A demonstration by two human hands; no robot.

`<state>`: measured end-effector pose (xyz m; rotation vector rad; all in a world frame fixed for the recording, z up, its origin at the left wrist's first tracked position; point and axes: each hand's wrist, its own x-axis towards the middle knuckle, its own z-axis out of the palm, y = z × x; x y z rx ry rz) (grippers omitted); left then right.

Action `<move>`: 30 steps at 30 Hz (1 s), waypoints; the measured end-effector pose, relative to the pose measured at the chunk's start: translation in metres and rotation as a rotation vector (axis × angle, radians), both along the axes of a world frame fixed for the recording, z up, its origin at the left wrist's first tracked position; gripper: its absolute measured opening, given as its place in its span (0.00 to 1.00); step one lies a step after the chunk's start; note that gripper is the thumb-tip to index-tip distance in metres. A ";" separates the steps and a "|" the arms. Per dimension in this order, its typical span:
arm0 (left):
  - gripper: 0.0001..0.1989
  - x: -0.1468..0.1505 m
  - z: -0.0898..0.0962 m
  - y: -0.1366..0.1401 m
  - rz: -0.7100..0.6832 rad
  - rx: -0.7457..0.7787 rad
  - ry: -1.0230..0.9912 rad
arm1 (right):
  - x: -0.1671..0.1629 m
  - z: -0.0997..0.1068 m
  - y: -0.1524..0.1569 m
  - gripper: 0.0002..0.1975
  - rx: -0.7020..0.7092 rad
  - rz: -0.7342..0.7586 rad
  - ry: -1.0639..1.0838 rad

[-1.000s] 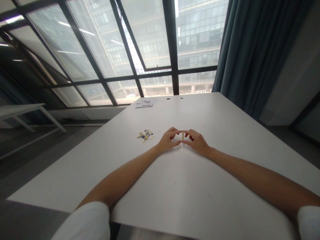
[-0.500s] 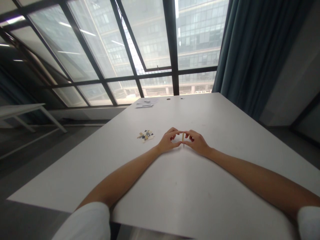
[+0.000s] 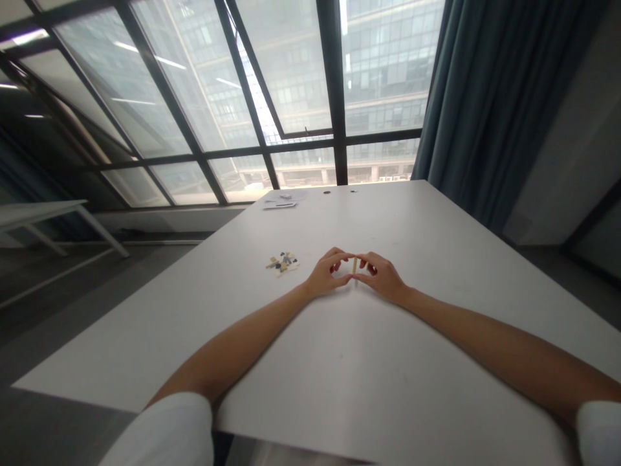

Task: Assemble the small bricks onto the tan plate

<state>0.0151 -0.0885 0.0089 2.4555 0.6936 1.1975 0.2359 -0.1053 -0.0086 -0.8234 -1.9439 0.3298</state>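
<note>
A small, narrow yellowish piece (image 3: 354,266) stands upright between my hands, just above the white table (image 3: 310,362). My left hand (image 3: 330,272) grips it from the left, thumb at its lower end and index finger at its top. From the right, my right hand (image 3: 381,276) pinches the same piece with thumb and fingertips. The piece is too small for me to tell its exact kind. Left of my hands lies a loose pile of small building pieces (image 3: 283,264) in tan, grey, black and cream.
Papers (image 3: 280,205) lie at the table's far left corner. Two small dark items, one a round disc (image 3: 326,192), rest by the far edge. Behind are windows and a blue curtain (image 3: 466,116); another table (image 3: 43,210) stands at the left.
</note>
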 end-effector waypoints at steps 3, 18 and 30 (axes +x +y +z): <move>0.25 0.000 -0.001 0.000 -0.003 -0.005 0.003 | 0.000 0.001 -0.001 0.22 0.007 0.007 0.003; 0.24 0.000 0.000 0.000 -0.017 -0.008 0.013 | 0.001 0.005 -0.004 0.21 0.005 0.012 -0.012; 0.24 0.001 -0.001 0.000 0.002 -0.011 0.015 | 0.001 0.005 -0.004 0.21 -0.014 0.012 -0.010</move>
